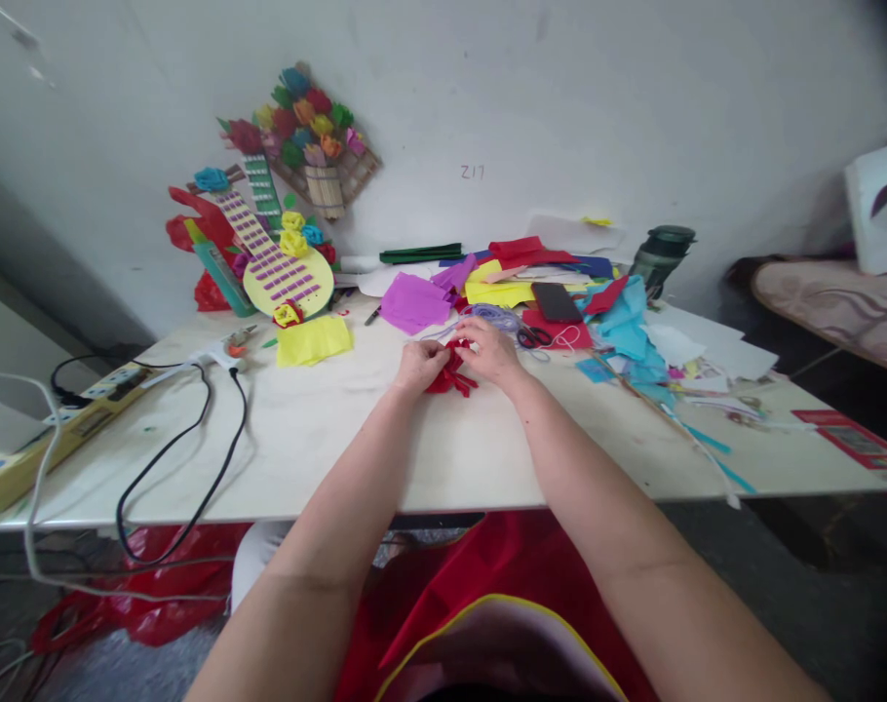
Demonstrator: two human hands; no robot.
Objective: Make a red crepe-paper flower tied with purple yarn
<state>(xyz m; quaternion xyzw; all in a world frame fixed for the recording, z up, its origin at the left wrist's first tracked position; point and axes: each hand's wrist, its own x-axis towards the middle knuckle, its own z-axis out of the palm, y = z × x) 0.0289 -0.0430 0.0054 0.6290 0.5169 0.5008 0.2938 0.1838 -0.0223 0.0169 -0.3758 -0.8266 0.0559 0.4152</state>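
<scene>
Near the middle of the tabletop (327,429), the left hand (423,364) and the right hand (491,353) each have their grip closed, fingertips pinched on one red crinkled piece (456,378); beyond the right hand are one phone (559,302), one pair of scissors (534,337) and one bottle (663,255); pale surface stretches between the two forearms (363,458) to the near edge, and leftward to a black cable (244,405)

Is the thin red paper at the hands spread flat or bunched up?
Bunched up: the thin red paper is gathered between the left hand and right hand, with narrow ends sticking out toward the wearer.
</scene>
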